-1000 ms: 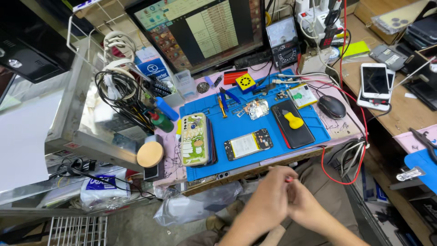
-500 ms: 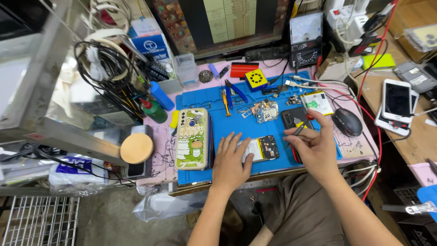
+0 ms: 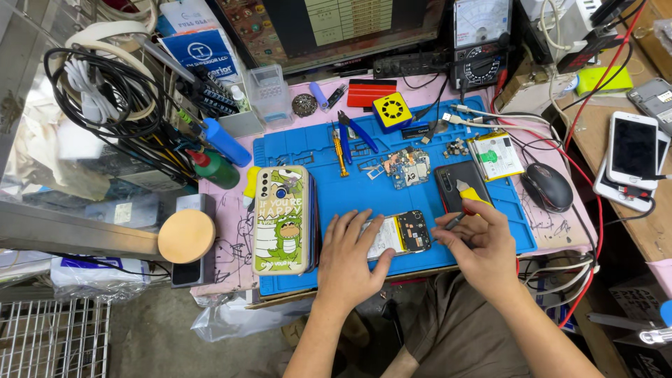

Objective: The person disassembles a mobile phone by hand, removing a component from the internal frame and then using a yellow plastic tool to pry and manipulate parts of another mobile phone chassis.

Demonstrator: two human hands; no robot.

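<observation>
Yellow-batteried opened phone (image 3: 397, 235), backless, circuitry exposed

Blue mat (image 3: 392, 192), green cartoon-print phone case (image 3: 281, 218)

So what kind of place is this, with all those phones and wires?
It looks like a phone repair bench. An opened phone lies on a blue work mat under the left hand, the right hand holds a thin tool, and a loose circuit board and a meter sit nearby.
</observation>
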